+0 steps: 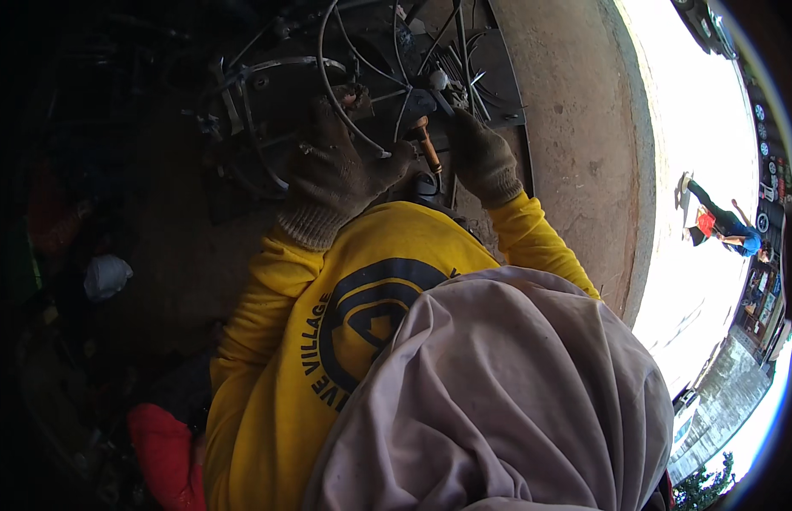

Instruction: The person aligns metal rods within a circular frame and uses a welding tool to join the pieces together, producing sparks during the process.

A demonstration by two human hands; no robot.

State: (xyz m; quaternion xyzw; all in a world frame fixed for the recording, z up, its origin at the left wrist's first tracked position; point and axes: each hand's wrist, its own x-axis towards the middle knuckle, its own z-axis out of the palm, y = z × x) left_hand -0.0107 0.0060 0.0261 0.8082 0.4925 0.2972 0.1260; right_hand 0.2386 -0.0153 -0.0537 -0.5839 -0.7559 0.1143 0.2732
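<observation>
Left hand (340,175) gloved, grip curled tight round a bent wire (345,119). Right hand (483,157) beside a wooden-handled tool (427,145), grip hidden, cannot tell. Concrete ledge (574,128) crowding right; dark floor (170,247) left.

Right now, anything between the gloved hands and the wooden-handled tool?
Nothing visible. The left gloved hand and right gloved hand flank the brown wooden-handled tool, both close beside it. A thin curved metal wire crosses over the left glove only.
</observation>
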